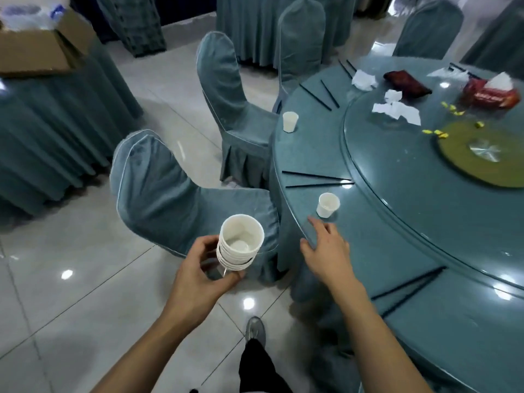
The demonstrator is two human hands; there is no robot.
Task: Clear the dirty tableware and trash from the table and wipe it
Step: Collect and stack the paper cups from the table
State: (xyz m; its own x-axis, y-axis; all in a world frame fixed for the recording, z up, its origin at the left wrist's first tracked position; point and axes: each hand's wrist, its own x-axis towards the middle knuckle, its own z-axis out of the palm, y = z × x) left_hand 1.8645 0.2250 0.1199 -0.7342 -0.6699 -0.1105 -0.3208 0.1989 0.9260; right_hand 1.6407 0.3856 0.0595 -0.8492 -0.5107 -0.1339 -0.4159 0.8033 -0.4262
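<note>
A stack of white paper cups (240, 245) sits off the surface, out over the floor at about 7 o'clock from the round table's centre, grasped by the left hand (195, 269), whose fingers and thumb curl round the lower cups. The right hand (326, 245) is released, fingers straight and spread, lying at the table's rim (286, 199) with its fingertips just short of a single paper cup (328, 205) that stands upright on the surface at roughly 8 o'clock. A second lone cup (290, 121) stands upright near the rim at about 10 o'clock.

Pairs of dark chopsticks lie around the outer ring: one pair (317, 179) between the two cups, another (320, 94) beyond the far cup, a third (408, 285) at about 6 o'clock beside the right forearm. On the raised glass turntable (397, 177) lie crumpled white napkins (397, 109), small yellow scraps (438, 133), a red tissue packet (490, 95), a dark red cloth (407, 82) and a green disc (482, 154) at its centre.

Two chairs in blue-grey covers stand at the rim, one (181, 194) at 8 o'clock under the cup stack, one (229, 89) at 10 o'clock. A cardboard box (42, 49) rests on a neighbouring covered table, far at 10 o'clock.
</note>
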